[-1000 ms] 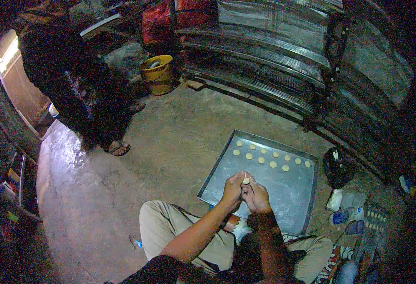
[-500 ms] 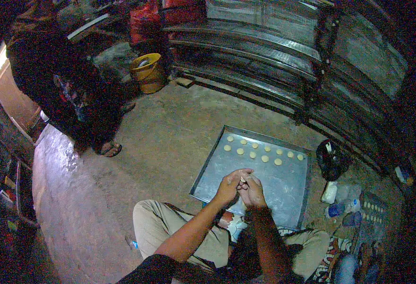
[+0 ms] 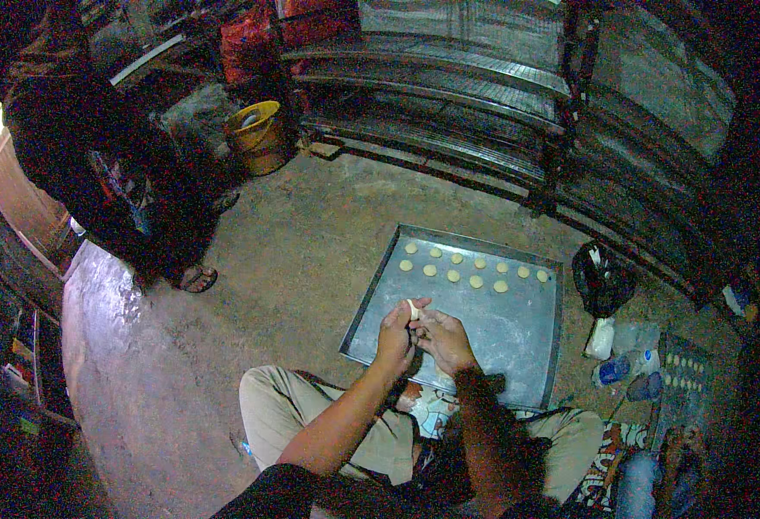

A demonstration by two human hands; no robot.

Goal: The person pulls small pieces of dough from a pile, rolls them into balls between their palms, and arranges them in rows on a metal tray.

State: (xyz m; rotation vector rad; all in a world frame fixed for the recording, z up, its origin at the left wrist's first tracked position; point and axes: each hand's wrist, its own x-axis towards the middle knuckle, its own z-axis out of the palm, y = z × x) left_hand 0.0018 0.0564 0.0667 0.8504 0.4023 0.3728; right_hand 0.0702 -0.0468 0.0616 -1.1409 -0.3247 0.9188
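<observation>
I sit cross-legged on the floor, hands raised over a large metal tray (image 3: 510, 342) that has several flat pale dough rounds (image 3: 476, 282) in rows on its far half. My left hand (image 3: 395, 339) is closed on a small pale dough piece (image 3: 414, 311), which shows between the thumb and fingertips. My right hand (image 3: 443, 343) is closed beside it, its bent fingers against the same piece; some fingertips are hidden.
A person in dark clothes (image 3: 121, 190) and sandals stands at left. A yellow bucket (image 3: 255, 147) and metal racks (image 3: 423, 99) line the back. At right lie a black bag (image 3: 603, 281), a white packet (image 3: 600, 339), plastic containers and a second tray (image 3: 689, 402) with dough pieces.
The view has shifted slightly. My hands have moved left over the tray and their fingers have rearranged, so the dough piece, mostly hidden half a second ago, shows again between the fingertips.
</observation>
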